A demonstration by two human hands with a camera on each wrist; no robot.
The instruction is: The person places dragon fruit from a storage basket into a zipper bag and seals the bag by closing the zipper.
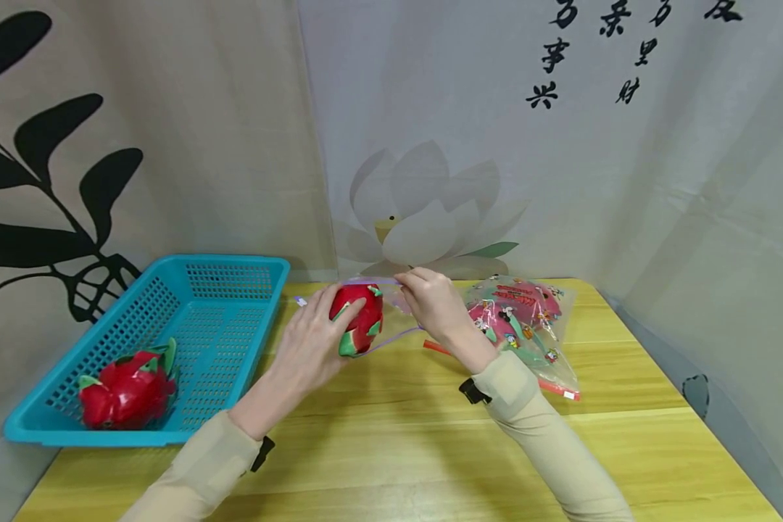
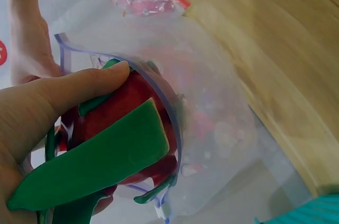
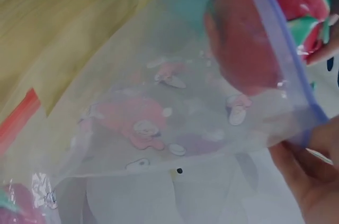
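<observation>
My left hand (image 1: 309, 337) grips a red toy dragon fruit (image 1: 367, 313) with green leaf tips. It sits at the mouth of a clear zip bag (image 3: 159, 97) that has a purple zipper and pink cartoon prints. In the left wrist view, the purple zipper edge (image 2: 177, 110) runs around the dragon fruit, and part of the fruit shows through the plastic in the right wrist view. Pinching the bag's top edge, my right hand (image 1: 440, 308) holds the mouth apart on the right side.
A blue perforated basket (image 1: 218, 333) stands at the left with another dragon fruit (image 1: 127, 391) in it. On the right lies a clear bag with a red zipper (image 1: 522, 319), holding red and green contents. A printed curtain (image 1: 431, 94) hangs behind the wooden table (image 1: 391, 449).
</observation>
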